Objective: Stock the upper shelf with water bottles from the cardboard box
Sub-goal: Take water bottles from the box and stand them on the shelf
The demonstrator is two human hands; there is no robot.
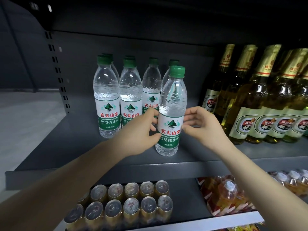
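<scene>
Upper shelf (pixel 83 147), dark grey metal, left to right: group of water bottles (pixel 106 97) (green caps, white and green labels) standing upright toward the back, left of centre; left hand (pixel 141 129), fingertips and thumb curled against the left side of the front water bottle (pixel 171 114); that bottle upright near the shelf's front edge, just right of the group; right hand (pixel 200 120), fingers curled, tips touching the bottle's right side at the label; beer bottles (pixel 266 100) in rows toward the right edge. Lower shelf: cans (pixel 126 207) at left; wrapped orange drink bottles (pixel 228 194) at right.
</scene>
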